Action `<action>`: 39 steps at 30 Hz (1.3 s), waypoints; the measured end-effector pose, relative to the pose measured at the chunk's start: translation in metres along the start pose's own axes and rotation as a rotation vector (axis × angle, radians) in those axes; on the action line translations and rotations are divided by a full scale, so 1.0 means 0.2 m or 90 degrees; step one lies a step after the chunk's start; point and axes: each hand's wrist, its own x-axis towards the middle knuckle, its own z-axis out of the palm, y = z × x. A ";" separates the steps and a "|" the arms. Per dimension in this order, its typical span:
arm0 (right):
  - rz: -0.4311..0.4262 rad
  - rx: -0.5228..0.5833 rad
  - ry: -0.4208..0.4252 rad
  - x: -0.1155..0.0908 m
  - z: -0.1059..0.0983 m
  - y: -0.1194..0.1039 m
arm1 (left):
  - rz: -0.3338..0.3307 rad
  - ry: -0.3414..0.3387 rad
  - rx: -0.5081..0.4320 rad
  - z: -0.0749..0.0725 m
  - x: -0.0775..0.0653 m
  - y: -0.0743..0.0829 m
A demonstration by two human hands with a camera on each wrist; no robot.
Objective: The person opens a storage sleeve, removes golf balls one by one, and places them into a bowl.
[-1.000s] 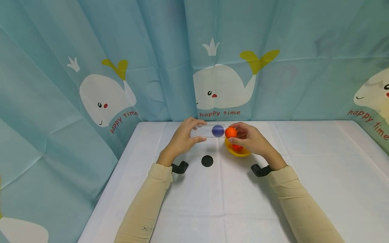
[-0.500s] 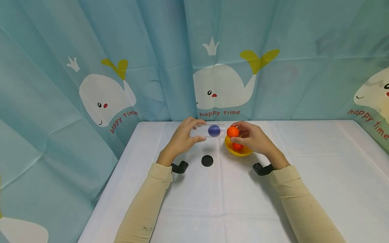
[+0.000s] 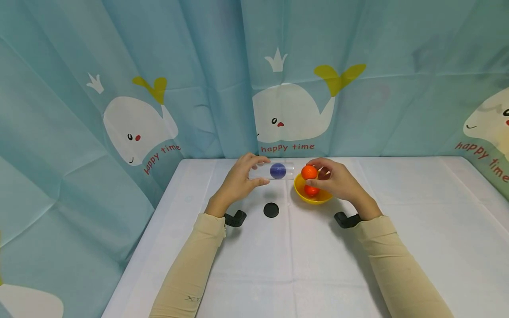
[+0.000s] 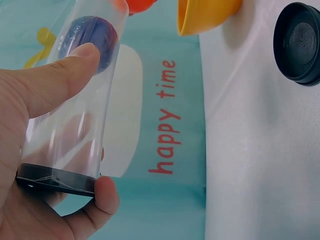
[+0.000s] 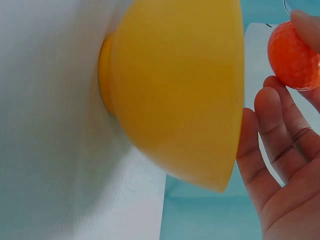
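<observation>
A clear plastic tube (image 3: 288, 171) lies sideways in my left hand (image 3: 237, 179), which grips it near its left end. A black cap (image 4: 55, 179) closes that end, as the left wrist view shows. Inside the tube is a blue ball (image 3: 278, 171). My right hand (image 3: 333, 179) pinches an orange ball (image 3: 309, 172) between thumb and fingertips, above a yellow bowl (image 3: 313, 201) and just right of the tube's other end. In the bowl sits another orange ball (image 3: 312, 191); the hand partly covers the bowl's far side.
A loose black cap (image 3: 271, 210) lies on the white tabletop (image 3: 254, 256) in front of the tube. Behind the table hangs a blue curtain (image 3: 222, 110) with whale prints.
My right hand has drawn the orange ball a little to the right, away from the tube. Inside the tube the blue ball has rolled left, deeper in. The left hand stays put.
</observation>
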 end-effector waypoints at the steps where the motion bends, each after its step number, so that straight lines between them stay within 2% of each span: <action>1: -0.001 -0.006 0.002 0.00 0.00 0.00 | 0.000 0.000 0.000 0.00 0.00 0.00; 10: -0.001 -0.003 0.011 0.00 -0.03 0.04 | 0.009 0.003 0.001 0.00 0.00 0.00; 39: 0.029 -0.080 0.028 -0.03 -0.12 0.13 | -0.003 0.001 0.003 0.02 0.00 0.00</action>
